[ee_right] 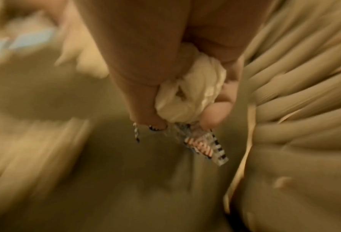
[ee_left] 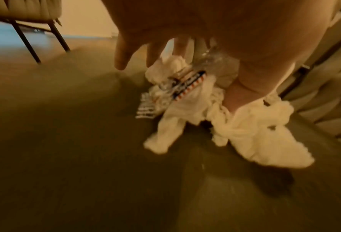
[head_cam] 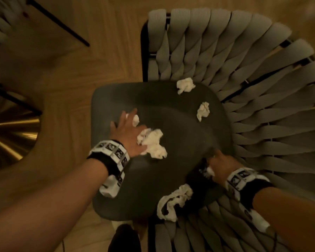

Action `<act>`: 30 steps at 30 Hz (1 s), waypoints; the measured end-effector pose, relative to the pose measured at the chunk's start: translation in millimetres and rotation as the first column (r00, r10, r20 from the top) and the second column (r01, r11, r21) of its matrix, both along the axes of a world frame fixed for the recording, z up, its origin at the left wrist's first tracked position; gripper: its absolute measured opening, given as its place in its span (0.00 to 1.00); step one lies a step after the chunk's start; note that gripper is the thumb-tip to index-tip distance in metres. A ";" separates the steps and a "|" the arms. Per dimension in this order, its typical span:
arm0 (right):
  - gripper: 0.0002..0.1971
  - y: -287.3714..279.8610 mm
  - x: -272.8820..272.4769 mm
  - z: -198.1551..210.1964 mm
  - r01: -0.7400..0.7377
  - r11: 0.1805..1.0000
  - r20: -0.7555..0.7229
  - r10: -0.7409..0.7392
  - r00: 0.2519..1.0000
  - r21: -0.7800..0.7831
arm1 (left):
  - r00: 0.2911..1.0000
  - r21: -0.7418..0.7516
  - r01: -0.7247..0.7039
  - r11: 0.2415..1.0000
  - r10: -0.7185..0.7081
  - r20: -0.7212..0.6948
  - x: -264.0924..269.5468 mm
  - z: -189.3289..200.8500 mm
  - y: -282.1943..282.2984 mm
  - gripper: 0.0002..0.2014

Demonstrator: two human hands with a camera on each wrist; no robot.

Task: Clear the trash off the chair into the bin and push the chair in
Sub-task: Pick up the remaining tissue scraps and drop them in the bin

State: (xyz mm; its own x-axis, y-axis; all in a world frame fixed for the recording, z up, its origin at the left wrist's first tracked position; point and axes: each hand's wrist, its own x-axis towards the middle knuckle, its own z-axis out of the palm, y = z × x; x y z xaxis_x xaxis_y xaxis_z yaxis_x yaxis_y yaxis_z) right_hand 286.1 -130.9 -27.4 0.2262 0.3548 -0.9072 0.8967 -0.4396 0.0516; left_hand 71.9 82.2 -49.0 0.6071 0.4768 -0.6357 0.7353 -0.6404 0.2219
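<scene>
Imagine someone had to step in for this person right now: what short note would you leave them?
Left hand: gripping a bunch of crumpled tissue and a clear printed wrapper, low over the chair seat.
Right hand: clenched around a tissue wad with a striped wrapper hanging below, near the seat's right edge.
Still on the seat: two small tissue balls toward the backrest, and a long twisted tissue at the near edge.
Done: part of the trash is gathered in both hands.
Left: pick up the three loose pieces, drop everything in the bin (not in view), then push the chair in.
</scene>
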 end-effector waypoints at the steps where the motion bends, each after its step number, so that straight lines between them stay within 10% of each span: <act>1: 0.22 9.8 10.2 9.4 0.064 0.996 0.013 -0.065 0.998 0.063 | 1.000 0.011 0.018 1.000 -0.018 0.002 -0.9 -8.0 -10.1 0.33; 8: 0.19 88.1 67.9 21.3 0.151 0.845 0.014 -0.184 0.983 0.512 | 0.978 -0.027 -0.140 0.990 0.142 0.149 -8.3 -22.2 -37.0 0.31; 17: 0.25 117.4 56.6 -44.7 -0.073 0.888 0.072 0.045 0.996 0.454 | 0.904 -0.041 -0.065 0.997 0.076 0.421 -11.3 7.0 -55.1 0.30; 22: 0.10 112.8 70.8 -18.7 0.026 0.753 -0.014 -0.023 1.000 0.658 | 0.964 -0.022 0.198 0.980 -0.191 0.185 25.3 -11.1 -91.6 0.29; 30: 0.23 184.8 79.9 -25.8 -0.150 0.758 0.021 0.176 0.984 0.635 | 0.986 -0.014 0.162 0.987 -0.161 0.032 24.9 -27.6 -104.0 0.34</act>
State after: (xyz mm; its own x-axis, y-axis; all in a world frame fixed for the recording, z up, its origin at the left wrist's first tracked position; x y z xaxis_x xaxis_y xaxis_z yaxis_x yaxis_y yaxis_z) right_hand 366.0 54.0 -53.2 0.0825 0.8784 -0.4708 0.9532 -0.2074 -0.2200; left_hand 96.9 -21.8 -76.6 0.6948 0.3603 -0.6225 0.6151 -0.7461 0.2547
